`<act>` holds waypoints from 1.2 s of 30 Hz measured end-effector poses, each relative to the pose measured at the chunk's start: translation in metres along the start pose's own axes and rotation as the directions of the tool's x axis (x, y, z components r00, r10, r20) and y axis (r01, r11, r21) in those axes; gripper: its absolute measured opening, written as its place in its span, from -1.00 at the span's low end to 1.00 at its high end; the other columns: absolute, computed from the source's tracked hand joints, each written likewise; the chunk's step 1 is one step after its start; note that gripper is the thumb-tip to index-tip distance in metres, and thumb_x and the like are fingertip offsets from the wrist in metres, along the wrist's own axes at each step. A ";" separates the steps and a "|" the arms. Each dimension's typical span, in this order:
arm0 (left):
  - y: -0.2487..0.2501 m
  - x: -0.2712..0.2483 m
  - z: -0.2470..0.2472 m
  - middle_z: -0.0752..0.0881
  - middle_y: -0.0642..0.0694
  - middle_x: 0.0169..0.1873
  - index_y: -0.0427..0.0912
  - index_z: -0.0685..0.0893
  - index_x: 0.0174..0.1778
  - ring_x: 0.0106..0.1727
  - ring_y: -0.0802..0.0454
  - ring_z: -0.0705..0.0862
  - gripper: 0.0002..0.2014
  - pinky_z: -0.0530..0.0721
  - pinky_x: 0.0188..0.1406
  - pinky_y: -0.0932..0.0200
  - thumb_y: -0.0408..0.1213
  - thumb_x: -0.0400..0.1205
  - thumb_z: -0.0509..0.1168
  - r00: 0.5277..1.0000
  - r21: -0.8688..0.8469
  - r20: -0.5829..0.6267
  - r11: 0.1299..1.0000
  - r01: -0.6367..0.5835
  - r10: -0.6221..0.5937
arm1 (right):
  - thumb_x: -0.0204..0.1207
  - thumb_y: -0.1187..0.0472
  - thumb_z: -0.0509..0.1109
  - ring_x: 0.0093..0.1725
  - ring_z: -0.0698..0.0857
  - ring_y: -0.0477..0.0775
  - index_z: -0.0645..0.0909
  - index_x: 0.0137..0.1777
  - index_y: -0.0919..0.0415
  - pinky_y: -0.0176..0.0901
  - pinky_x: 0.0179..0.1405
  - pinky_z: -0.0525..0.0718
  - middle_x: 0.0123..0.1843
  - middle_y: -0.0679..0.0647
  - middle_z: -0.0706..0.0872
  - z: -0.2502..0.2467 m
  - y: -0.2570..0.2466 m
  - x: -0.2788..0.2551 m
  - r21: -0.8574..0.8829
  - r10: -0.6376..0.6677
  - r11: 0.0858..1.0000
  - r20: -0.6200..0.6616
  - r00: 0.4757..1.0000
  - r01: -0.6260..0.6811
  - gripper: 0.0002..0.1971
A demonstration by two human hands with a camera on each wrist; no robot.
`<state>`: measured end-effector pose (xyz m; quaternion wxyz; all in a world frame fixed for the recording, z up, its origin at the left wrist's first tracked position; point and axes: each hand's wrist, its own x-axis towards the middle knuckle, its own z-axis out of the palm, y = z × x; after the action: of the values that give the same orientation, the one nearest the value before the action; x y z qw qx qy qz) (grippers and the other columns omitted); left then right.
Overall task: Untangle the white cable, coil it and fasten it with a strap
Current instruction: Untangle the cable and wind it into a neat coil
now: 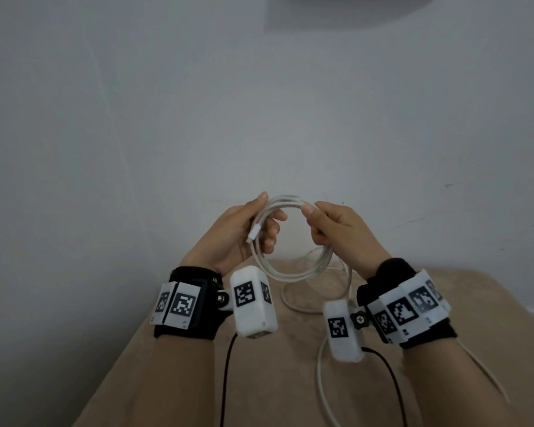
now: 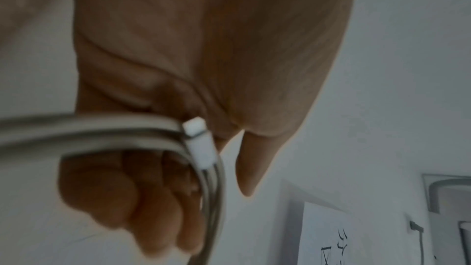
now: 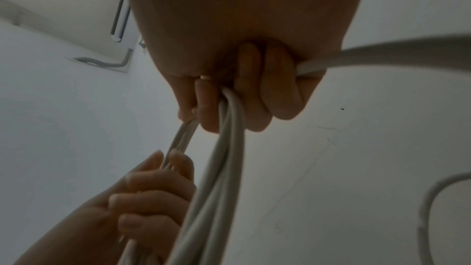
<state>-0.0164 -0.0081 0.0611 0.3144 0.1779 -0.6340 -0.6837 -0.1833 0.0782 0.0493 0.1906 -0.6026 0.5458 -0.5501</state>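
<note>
A white cable [image 1: 293, 274] is wound into several round loops held up in the air between my hands. My left hand [image 1: 250, 232] grips the coil's left side, with the white connector [image 1: 254, 232] lying across its palm; the same connector [image 2: 200, 144] shows close up in the left wrist view. My right hand [image 1: 330, 226] grips the coil's right side, fingers curled round the strands [image 3: 224, 148]. A loose length of the cable [image 1: 321, 303] trails down from the coil onto the beige surface. No strap is visible.
A beige tabletop [image 1: 259, 380] lies below my hands and ends at a plain pale wall [image 1: 259, 118]. Black wires [image 1: 227, 380] run back from the wrist cameras. A loose white cable [image 1: 322, 392] runs toward me over the table.
</note>
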 end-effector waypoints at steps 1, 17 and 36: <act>0.000 0.000 0.000 0.60 -0.10 -0.49 -0.31 0.69 -0.12 -0.53 0.04 0.54 -0.57 0.55 -0.47 0.21 0.01 0.64 0.13 1.000 0.027 -0.003 1.000 -0.004 0.004 | 0.66 0.02 0.24 -0.55 0.33 -0.18 0.30 -0.42 0.14 -0.34 -0.44 0.34 -0.61 -0.17 0.37 0.000 0.000 -0.001 -0.049 0.007 0.999 0.039 0.999 -0.006 -0.57; 0.000 0.004 0.015 0.19 0.07 -0.62 0.01 0.43 -0.60 -0.61 0.15 0.08 -0.51 0.02 -0.63 0.28 0.04 0.68 0.20 0.998 0.349 -0.067 0.937 0.007 0.018 | 0.55 -0.06 0.35 -0.48 0.45 -0.12 0.67 -0.28 0.12 -0.35 -0.42 0.39 -0.58 -0.13 0.55 0.001 -0.007 -0.004 -0.096 0.027 0.995 0.114 0.993 -0.016 -0.70; 0.006 0.005 0.017 0.15 0.09 -0.62 -0.04 0.28 -0.47 -0.66 0.19 0.07 -0.56 0.03 -0.67 0.31 0.04 0.69 0.19 0.964 0.062 -0.241 0.993 -0.102 0.114 | 0.59 0.19 0.35 -0.73 0.12 -0.12 0.77 -0.03 0.30 -0.40 -0.79 0.14 -0.13 0.14 0.86 -0.031 -0.014 -0.006 0.269 0.153 0.955 -0.096 0.983 -0.123 -0.79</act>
<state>-0.0295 0.0013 0.0697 0.4223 0.2333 -0.6161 -0.6226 -0.2024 0.0999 0.0682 0.2745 -0.4994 0.5192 -0.6369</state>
